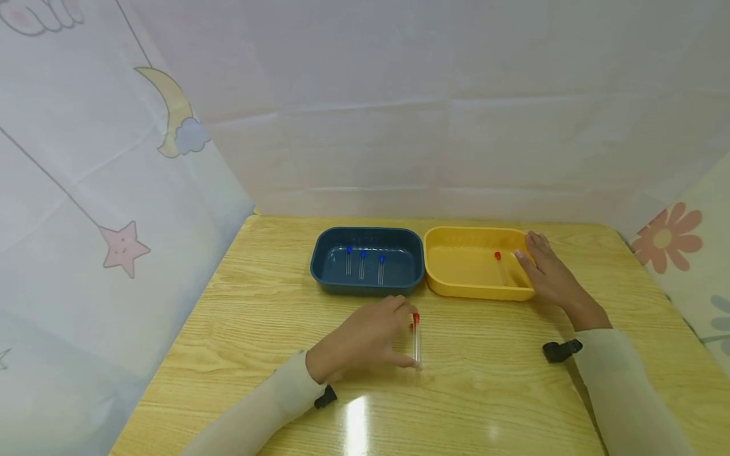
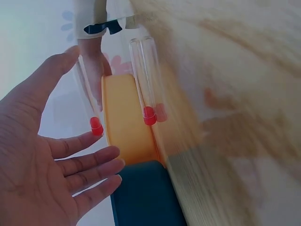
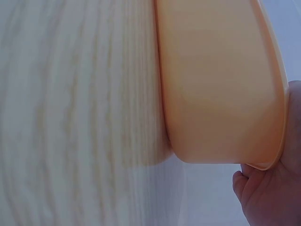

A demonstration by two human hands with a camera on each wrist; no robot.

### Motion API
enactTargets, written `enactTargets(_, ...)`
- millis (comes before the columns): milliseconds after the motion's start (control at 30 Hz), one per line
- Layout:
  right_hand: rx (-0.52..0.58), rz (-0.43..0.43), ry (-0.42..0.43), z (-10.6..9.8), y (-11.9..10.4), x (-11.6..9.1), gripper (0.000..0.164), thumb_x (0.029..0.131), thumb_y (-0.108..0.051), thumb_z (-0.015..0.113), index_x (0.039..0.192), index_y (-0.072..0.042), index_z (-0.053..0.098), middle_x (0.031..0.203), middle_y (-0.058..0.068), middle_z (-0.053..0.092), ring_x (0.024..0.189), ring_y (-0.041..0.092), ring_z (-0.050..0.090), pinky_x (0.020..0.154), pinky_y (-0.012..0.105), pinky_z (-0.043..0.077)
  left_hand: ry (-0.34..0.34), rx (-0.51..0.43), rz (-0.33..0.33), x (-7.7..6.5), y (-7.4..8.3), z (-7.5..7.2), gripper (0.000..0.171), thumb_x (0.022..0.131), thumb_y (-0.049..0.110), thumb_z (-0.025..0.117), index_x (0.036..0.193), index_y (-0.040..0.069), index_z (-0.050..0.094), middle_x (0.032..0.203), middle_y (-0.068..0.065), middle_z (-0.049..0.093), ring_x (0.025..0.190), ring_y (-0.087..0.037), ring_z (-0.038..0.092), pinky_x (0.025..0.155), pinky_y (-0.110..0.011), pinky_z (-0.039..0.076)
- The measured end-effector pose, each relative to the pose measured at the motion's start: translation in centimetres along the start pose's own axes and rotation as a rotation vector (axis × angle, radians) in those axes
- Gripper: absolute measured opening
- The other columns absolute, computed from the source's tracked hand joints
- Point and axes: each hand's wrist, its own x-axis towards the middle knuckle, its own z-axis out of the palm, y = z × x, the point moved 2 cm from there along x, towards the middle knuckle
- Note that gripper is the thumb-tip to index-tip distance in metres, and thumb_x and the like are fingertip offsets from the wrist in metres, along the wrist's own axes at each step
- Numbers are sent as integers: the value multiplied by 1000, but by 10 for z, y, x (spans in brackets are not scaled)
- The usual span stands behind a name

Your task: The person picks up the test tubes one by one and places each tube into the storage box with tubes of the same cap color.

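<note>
My left hand [image 1: 371, 332] pinches a clear red-capped tube [image 2: 87, 96] lengthwise between thumb and forefinger, above the table in front of the two bins. The other fingers are spread. Beyond it in the left wrist view, another red-capped tube [image 2: 143, 80] lies on the table, its reflection beside it. My right hand [image 1: 550, 275] grips the right end of the yellow bin [image 1: 467, 292], thumb over the rim. One red-capped tube [image 1: 501, 269] lies in this bin. The dark blue bin [image 1: 365, 291], on its left, holds three blue-capped tubes [image 1: 362, 266].
The bins stand side by side, almost touching, near the back of the wooden table [image 1: 256, 316]. A pale printed cloth [image 1: 365, 126] hangs behind and at both sides. Dark straps with small devices [image 1: 561, 350] sit at both wrists.
</note>
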Motion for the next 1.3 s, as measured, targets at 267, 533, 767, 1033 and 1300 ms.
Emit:
enactTargets(267, -1, -7, 2, 1, 2, 0, 69, 113, -37, 27, 157, 6, -4, 165, 24, -13, 151, 38, -22, 117, 63, -10, 70, -89, -29, 2, -3, -3, 97, 78, 70, 75, 146, 6, 49, 139, -3, 51, 123, -15, 52, 100, -28, 50)
enactTargets(533, -2, -1, -5, 1, 1, 0, 69, 113, -38, 27, 158, 6, -4, 166, 21, -14, 151, 37, -22, 117, 64, -9, 143, -126, -36, 8, -5, -4, 92, 79, 66, 77, 145, 10, 47, 139, -2, 50, 120, -13, 55, 97, -26, 51)
enactTargets(767, 11, 0, -7, 1, 1, -1, 69, 113, -37, 27, 158, 5, -4, 166, 21, -14, 151, 39, -22, 117, 65, -9, 181, -152, -34, 13, -6, -4, 89, 79, 64, 78, 144, 12, 48, 138, 1, 50, 115, -10, 55, 93, -25, 53)
enactTargets(1033, 13, -8, 2, 1, 1, -1, 68, 113, -36, 28, 158, 5, -4, 166, 22, -13, 151, 39, -22, 116, 66, -9, 195, -142, -38, 20, -2, -12, 91, 79, 65, 78, 145, 10, 48, 139, -1, 51, 118, -14, 55, 94, -27, 53)
enactTargets(1300, 18, -25, 20, 0, 0, -2, 66, 114, -33, 25, 157, 10, 1, 166, 24, -12, 151, 39, -21, 117, 64, -9, 199, -148, -45, 25, 0, -12, 90, 80, 63, 78, 146, 9, 47, 141, -3, 51, 126, -17, 54, 99, -30, 51)
